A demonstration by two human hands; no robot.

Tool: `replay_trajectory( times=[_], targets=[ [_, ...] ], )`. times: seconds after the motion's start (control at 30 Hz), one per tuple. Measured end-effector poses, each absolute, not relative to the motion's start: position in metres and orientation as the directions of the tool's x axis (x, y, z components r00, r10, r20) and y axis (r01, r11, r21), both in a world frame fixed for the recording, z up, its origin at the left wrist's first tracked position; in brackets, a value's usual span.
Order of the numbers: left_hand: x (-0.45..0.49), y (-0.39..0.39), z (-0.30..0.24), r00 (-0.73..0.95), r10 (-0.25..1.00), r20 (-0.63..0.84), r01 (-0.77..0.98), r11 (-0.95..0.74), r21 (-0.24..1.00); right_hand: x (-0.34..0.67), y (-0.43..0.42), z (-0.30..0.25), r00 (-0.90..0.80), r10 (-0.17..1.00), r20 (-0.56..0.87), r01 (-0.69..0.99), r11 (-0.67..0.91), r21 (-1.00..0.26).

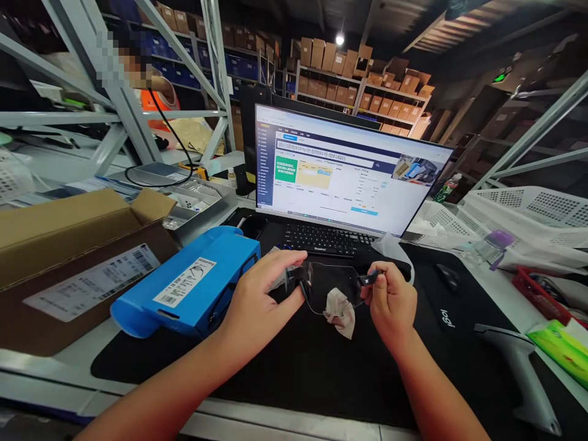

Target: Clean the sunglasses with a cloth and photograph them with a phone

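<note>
Clear safety glasses with dark temples are held up between my two hands above the black desk mat. My left hand grips their left end, the thumb and fingers on either side of it. At the other end, my right hand pinches the dark temple with curled fingers. Below the lenses, a crumpled beige cloth with a zigzag edge lies on the mat. Beside my left forearm is a blue box with a white label picturing glasses.
An open cardboard box stands at the left. Behind my hands are a keyboard and a monitor. To the right lie a mouse, a barcode scanner and white baskets. A person in an orange vest is beyond the frame.
</note>
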State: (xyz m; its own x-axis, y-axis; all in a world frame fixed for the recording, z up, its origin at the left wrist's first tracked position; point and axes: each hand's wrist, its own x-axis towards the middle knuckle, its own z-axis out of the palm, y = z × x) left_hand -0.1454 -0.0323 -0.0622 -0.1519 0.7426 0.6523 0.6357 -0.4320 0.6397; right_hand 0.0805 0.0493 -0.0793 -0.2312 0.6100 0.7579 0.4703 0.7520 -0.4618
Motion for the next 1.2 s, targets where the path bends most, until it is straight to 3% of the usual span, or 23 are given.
replay_trajectory(
  times=[0.63,0.9,1.2],
  targets=[
    [-0.153,-0.04,-0.058,-0.181,0.691,0.7,0.656,-0.445,0.609,0.075,0.047,-0.084,-0.343,0.689,0.639,0.42,0.72,-0.552],
    [-0.158,-0.037,-0.063,-0.199,0.708,0.677,0.628,-0.438,0.643,0.076,0.051,-0.087,-0.425,0.774,0.47,0.472,0.632,-0.614],
    [-0.161,-0.035,-0.067,-0.198,0.754,0.626,0.628,-0.393,0.672,0.078,0.051,-0.083,-0.459,0.769,0.445,0.522,0.639,-0.565]
  ],
)
